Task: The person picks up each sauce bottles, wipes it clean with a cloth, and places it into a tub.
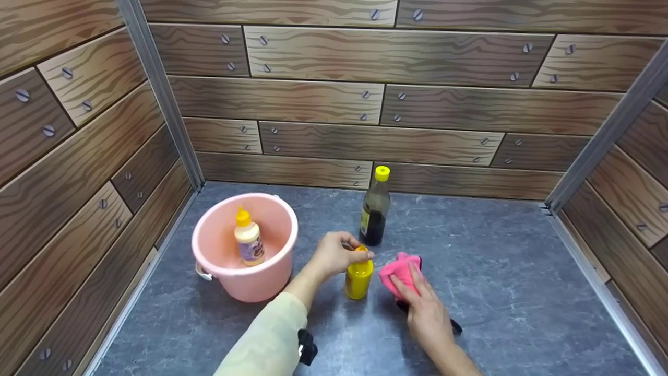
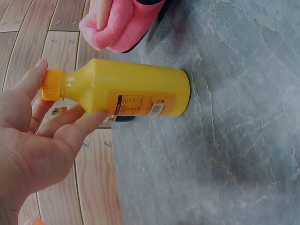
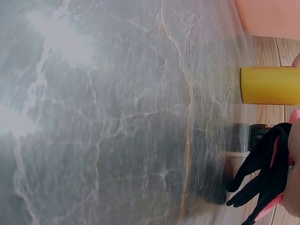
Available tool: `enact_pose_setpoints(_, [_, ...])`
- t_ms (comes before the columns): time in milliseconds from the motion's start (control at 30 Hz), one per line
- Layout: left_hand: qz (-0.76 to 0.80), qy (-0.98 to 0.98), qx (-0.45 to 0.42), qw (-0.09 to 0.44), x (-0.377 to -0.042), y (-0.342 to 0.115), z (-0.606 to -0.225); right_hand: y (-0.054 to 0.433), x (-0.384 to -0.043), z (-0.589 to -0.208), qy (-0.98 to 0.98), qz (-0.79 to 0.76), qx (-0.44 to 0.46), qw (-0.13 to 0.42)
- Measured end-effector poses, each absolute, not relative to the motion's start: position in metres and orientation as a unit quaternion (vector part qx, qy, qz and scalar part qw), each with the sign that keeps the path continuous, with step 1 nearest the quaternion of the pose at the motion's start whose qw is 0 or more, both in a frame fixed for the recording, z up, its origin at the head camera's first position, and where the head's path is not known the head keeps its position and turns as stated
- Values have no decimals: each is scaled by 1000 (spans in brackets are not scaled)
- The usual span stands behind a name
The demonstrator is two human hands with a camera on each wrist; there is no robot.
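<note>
My left hand [image 1: 336, 255] pinches the orange cap of a yellow bottle [image 1: 358, 282] between thumb and fingers. The bottle stands upright on the grey marbled surface; its printed label faces the left wrist view. Just right of it, my right hand [image 1: 429, 316] grips a pink plush cloth [image 1: 401, 272] with black, finger-like strips [image 3: 262, 168] hanging from it. The cloth is apart from the bottle, and part of it is hidden under the hand.
A pink bucket [image 1: 255, 287] stands at the left with a yellow-capped squeeze bottle [image 1: 250, 243] inside. Behind the yellow bottle is a dark sauce bottle [image 1: 374, 211] with a yellow cap. Wood-patterned walls [image 1: 323, 99] enclose the back and sides.
</note>
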State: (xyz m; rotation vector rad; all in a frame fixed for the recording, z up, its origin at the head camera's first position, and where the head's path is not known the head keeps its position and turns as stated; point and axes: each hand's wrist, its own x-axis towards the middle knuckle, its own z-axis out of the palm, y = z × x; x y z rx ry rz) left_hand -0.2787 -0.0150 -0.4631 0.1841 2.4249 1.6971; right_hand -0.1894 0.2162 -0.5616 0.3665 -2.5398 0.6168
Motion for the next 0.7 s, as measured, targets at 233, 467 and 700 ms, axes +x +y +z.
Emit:
enact_pose_setpoints(233, [566,813,86,105,-284,-19,-464,215,-192,-563,-907,237,173,303])
enact_pose_setpoints(467, [559,810,116,138,-287,-26,-463,215,-194,-564,-886,231,238,324])
enact_pose_setpoints(700, [537,814,140,169,-290,-33,-461,213,-196,-559,-866,223,279,350])
